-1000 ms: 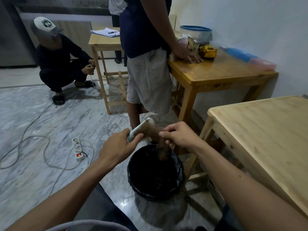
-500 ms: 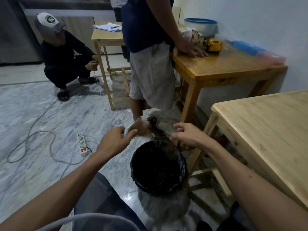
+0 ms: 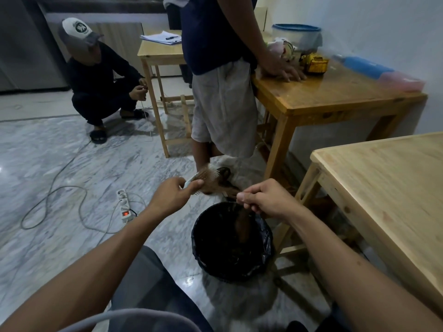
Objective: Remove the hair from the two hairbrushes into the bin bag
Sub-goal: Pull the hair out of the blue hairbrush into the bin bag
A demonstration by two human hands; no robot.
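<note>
My left hand (image 3: 171, 194) grips a white hairbrush (image 3: 205, 179) by its handle, bristles up, with brown hair tangled in them. The brush sits just above and left of the bin. My right hand (image 3: 266, 198) pinches a clump of brown hair (image 3: 242, 224) that hangs down into the mouth of the bin bag (image 3: 265, 236), a black liner in a round bin on the floor. A strand of hair still stretches from the brush toward my right hand. I see only one hairbrush.
A light wooden table (image 3: 388, 202) stands right of the bin. A person stands just beyond the brush, hand on a darker table (image 3: 335, 94). Another person crouches at the back left. A power strip (image 3: 124, 206) and cables lie on the marble floor.
My right hand went from open and empty half a second ago to pinching a hair clump over the bin. A second ago it also held hair there. The left hand stayed holding the brush.
</note>
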